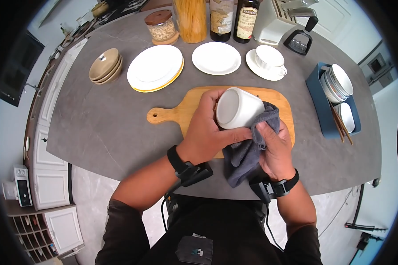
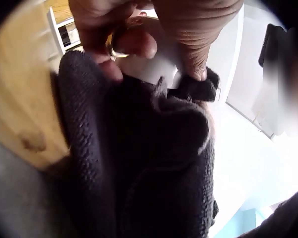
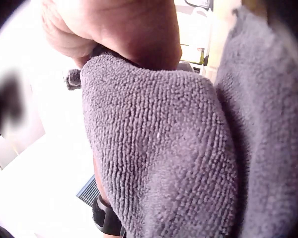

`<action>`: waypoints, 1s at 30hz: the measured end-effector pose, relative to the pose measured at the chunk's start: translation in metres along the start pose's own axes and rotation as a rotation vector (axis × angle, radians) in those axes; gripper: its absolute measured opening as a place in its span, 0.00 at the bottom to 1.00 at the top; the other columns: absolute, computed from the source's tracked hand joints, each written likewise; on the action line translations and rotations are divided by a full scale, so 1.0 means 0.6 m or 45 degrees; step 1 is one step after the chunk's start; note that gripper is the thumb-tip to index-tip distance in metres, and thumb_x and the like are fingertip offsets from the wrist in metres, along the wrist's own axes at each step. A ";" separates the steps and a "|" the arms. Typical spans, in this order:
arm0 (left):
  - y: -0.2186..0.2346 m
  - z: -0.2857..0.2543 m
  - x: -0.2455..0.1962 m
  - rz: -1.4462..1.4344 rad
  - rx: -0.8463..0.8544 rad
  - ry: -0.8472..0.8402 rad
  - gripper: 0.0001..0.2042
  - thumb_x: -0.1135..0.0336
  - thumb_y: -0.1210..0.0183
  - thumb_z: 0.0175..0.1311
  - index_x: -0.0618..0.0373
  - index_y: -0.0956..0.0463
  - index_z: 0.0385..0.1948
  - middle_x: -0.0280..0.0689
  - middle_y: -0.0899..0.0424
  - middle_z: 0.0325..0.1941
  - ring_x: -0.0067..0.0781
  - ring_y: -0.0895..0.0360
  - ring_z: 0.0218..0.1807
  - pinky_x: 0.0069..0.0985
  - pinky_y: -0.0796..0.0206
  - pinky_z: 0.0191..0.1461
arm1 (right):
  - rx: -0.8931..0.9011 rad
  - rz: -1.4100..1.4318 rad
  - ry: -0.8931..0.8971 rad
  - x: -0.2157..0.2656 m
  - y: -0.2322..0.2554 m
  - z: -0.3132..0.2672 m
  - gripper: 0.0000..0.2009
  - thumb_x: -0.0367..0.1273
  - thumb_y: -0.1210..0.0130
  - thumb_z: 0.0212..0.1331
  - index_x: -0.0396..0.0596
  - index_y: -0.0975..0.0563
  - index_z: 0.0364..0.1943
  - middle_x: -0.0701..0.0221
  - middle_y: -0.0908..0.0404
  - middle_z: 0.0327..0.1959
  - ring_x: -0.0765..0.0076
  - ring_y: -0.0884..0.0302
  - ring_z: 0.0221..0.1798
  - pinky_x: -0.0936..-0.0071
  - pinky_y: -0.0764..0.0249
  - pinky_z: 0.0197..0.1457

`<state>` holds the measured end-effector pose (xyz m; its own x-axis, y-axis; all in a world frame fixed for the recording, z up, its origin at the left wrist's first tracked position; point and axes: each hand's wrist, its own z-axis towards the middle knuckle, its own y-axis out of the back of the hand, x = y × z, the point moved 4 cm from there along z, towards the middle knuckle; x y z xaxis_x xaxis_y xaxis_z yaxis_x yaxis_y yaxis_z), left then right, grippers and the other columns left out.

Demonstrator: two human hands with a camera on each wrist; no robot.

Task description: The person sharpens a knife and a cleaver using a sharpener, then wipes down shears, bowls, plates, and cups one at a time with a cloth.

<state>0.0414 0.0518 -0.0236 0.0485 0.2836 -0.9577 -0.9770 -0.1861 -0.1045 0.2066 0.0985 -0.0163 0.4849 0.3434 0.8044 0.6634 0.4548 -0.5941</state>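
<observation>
Over the wooden cutting board (image 1: 190, 99), my left hand (image 1: 203, 132) grips a white cup (image 1: 247, 108) lying on its side in the air, fingers behind it and thumb along its lower edge. My right hand (image 1: 276, 150) pinches a dark grey cloth (image 1: 243, 161) and holds part of it against the cup's right end. The rest of the cloth hangs down past the board's near edge. In the right wrist view the ribbed cloth (image 3: 159, 144) covers most of the picture and hides the cup. A ring shows on a finger in the left wrist view.
Behind the board stand white plates (image 1: 154, 62), another plate (image 1: 216, 57) and a cup on a saucer (image 1: 265, 73). Brown bowls (image 1: 104, 66) are stacked at left. A blue rack (image 1: 319, 104) with bowls and chopsticks (image 1: 339, 123) is at right. Bottles (image 1: 246, 22) and jars line the back.
</observation>
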 end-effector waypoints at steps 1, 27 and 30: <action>-0.003 0.002 -0.001 -0.002 0.005 0.003 0.44 0.63 0.17 0.51 0.62 0.39 0.67 0.41 0.24 0.63 0.31 0.25 0.66 0.32 0.29 0.69 | 0.033 -0.031 0.013 0.006 -0.002 -0.002 0.17 0.28 0.38 0.72 0.38 0.23 0.61 0.70 0.15 0.53 0.77 0.18 0.54 0.73 0.22 0.61; -0.001 -0.007 -0.014 -0.466 0.355 0.619 0.29 0.41 0.50 0.80 0.60 0.29 0.64 0.34 0.16 0.41 0.20 0.20 0.29 0.19 0.25 0.30 | 0.113 -0.597 0.344 0.034 -0.010 -0.009 0.15 0.25 0.35 0.69 0.37 0.22 0.56 0.71 0.13 0.46 0.80 0.18 0.46 0.77 0.21 0.52; -0.010 -0.009 -0.018 -0.303 0.245 0.558 0.30 0.38 0.41 0.74 0.64 0.28 0.52 0.34 0.18 0.34 0.17 0.23 0.24 0.17 0.27 0.27 | 0.135 -0.590 0.303 0.036 -0.007 -0.006 0.14 0.27 0.35 0.70 0.37 0.22 0.56 0.70 0.14 0.46 0.80 0.19 0.47 0.78 0.22 0.52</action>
<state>0.0478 0.0449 -0.0138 0.3152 -0.1302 -0.9401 -0.9469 0.0230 -0.3207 0.2165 0.1010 0.0035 0.2788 -0.1035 0.9548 0.7836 0.5993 -0.1639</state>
